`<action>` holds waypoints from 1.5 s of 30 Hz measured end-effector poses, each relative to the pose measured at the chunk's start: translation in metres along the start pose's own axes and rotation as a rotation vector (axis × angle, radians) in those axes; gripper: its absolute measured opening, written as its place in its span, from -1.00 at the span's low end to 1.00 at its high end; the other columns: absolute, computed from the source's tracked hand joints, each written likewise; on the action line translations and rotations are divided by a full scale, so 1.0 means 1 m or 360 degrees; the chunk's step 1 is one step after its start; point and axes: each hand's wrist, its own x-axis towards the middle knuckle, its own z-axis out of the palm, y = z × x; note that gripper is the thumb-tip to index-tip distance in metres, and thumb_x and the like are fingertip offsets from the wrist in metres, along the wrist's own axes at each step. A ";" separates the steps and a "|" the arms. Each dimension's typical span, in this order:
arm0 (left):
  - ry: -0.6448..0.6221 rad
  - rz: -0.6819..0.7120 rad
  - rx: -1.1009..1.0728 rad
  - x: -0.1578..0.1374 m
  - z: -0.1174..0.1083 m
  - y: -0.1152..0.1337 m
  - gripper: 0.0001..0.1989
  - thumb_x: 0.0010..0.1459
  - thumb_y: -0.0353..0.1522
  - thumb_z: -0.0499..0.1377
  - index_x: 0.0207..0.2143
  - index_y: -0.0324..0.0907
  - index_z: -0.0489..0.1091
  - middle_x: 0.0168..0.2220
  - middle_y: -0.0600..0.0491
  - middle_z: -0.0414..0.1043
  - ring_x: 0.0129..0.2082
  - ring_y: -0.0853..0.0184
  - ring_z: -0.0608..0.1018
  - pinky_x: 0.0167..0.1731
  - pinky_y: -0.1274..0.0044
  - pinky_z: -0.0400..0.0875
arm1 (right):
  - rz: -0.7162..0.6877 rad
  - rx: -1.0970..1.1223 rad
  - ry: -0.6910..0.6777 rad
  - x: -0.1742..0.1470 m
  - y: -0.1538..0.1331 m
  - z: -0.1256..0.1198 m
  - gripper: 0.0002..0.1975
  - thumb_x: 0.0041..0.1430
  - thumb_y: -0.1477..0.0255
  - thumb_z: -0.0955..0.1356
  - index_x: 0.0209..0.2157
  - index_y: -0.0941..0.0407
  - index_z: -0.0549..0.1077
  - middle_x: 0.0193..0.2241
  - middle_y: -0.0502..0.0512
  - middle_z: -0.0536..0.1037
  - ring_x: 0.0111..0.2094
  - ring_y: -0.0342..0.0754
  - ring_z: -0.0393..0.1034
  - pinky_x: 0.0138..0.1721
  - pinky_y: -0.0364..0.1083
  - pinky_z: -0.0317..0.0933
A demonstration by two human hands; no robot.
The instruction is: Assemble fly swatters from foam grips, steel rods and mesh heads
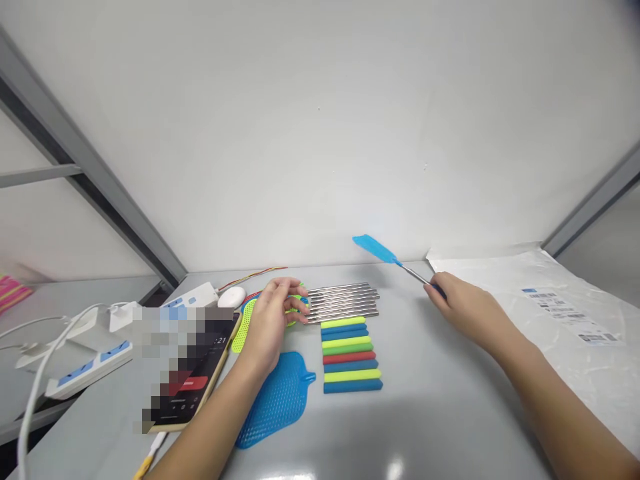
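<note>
My right hand (463, 307) is closed around the dark handle of a blue fly swatter (375, 249), raised above the grey table with its head pointing left. My left hand (273, 317) reaches over a stack of colourful swatter heads (243, 327), fingers apart and slightly curled, with nothing seen in them. Just right of those fingertips lie several thin metal rods (345, 300), side by side. Below the rods is a row of several yellow, blue, green and red handle sleeves (351, 357). A loose blue swatter head (280, 397) rests flat beside my left forearm.
On the left lie a phone (193, 380), partly blurred out, white power strips (90, 370) with cables, and a round white object (231, 297). A white plastic mailing bag (565, 320) covers the table's right side. A pale wall (340, 147) stands behind the table.
</note>
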 end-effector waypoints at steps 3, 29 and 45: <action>-0.0124 0.0077 0.0189 -0.005 0.003 -0.006 -0.71 0.15 -0.12 0.12 -0.32 -0.18 0.35 -0.41 0.07 0.38 -0.58 0.42 0.42 -0.59 0.56 0.36 | 0.0104 -0.0251 -0.0122 0.000 0.002 0.007 -0.71 0.26 0.29 0.13 -0.47 0.09 0.31 -0.48 0.11 0.46 -0.52 -0.05 0.33 -0.54 -0.12 -0.08; -0.0726 0.0930 0.1465 -0.017 0.003 -0.017 -0.82 0.21 -0.30 0.08 -0.40 -0.05 0.45 -0.47 0.02 0.43 -0.37 0.19 0.39 -0.35 0.43 0.19 | 0.0044 -0.0209 -0.0426 -0.002 -0.007 0.029 -0.67 0.25 0.25 0.14 -0.49 0.11 0.33 -0.48 0.13 0.48 -0.47 0.00 0.38 -0.54 -0.11 -0.04; -0.0553 0.0928 0.2405 -0.002 -0.025 -0.017 -0.94 0.14 -0.37 0.17 -0.32 -0.11 0.44 -0.07 -0.11 0.34 -0.03 0.03 0.25 -0.13 0.21 0.13 | -0.0517 -0.0056 -0.0139 -0.018 -0.049 0.038 -0.72 0.31 0.25 0.13 -0.37 0.08 0.30 -0.40 0.05 0.46 -0.44 -0.05 0.36 -0.46 -0.11 0.01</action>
